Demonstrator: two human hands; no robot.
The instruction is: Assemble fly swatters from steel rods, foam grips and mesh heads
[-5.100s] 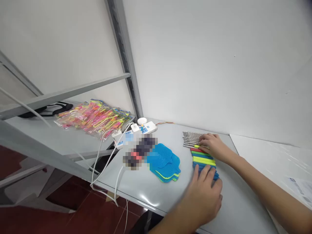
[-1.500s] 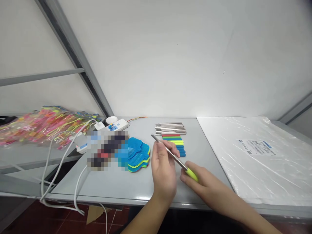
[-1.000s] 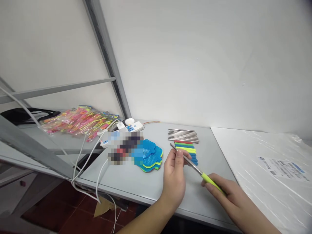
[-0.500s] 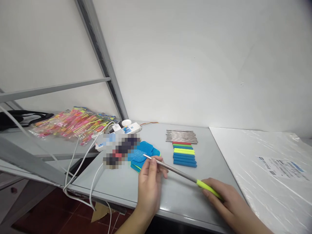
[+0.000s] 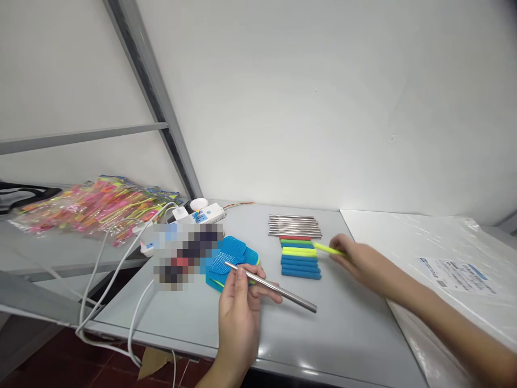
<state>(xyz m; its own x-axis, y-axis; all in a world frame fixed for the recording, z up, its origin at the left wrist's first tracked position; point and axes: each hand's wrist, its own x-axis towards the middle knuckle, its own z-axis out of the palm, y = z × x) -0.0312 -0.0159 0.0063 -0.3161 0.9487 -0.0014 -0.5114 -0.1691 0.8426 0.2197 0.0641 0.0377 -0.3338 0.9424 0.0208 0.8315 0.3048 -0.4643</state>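
Pinches steel rod [image 5: 291, 296] with left hand [image 5: 240, 318] near thinner end, aslant above grey table [image 5: 186, 318]. Looks light, stiff, smooth enough to slip; best taken mid-length. Holds yellow sleeve [image 5: 329, 249] in fingers of right hand [image 5: 352, 256], just beside coloured sleeves [image 5: 299, 267]; probably light, soft, grippy.

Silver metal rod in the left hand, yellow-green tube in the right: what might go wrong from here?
The silver metal rod could tip or slip: the left hand pinches it nearer one end, and the other sticks out free. The yellow-green tube in the right hand may nudge the row of coloured tubes, as its tip is right by their ends. The looped white cables hang past the grey table's front edge and might get snagged.
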